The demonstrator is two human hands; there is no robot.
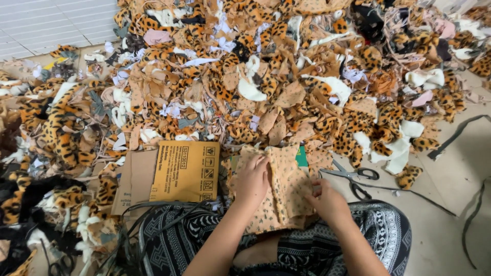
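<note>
Nearest, seated on the floor with legs crossed in black-and-white patterned trousers (378, 230), with a stack of tan, dark-speckled fabric pieces (286, 189) resting partly on the lap and partly on the pale tiled floor (440, 204) just ahead. Left hand (251, 179) lying flat on the stack's left half, fingers (261, 162) spread open and pressing down, gripping nothing. Right hand (327, 200) at the stack's right edge, fingers curled closed on the edge of the top piece, thumb hidden beneath the cloth. Apparently midway through squaring and smoothing the cut pieces into an even pile; next move probably calling for a steady left palm while the right draws the edge flush, without dragging the lower layers askew. Just right of the stack, black-handled scissors (353, 175) lying on the floor, untouched, blades pointing left. Just left, a flattened brown cardboard sheet with a yellowish printed panel (186, 171), apart from both hands. Black fabric strips (458, 135) trailing over the floor farther right. Beyond everything, a wide heap of leopard-print plush scraps mixed with white and tan offcuts (266, 71), reaching up to a white ribbed wall panel (46, 23) at far left.
</note>
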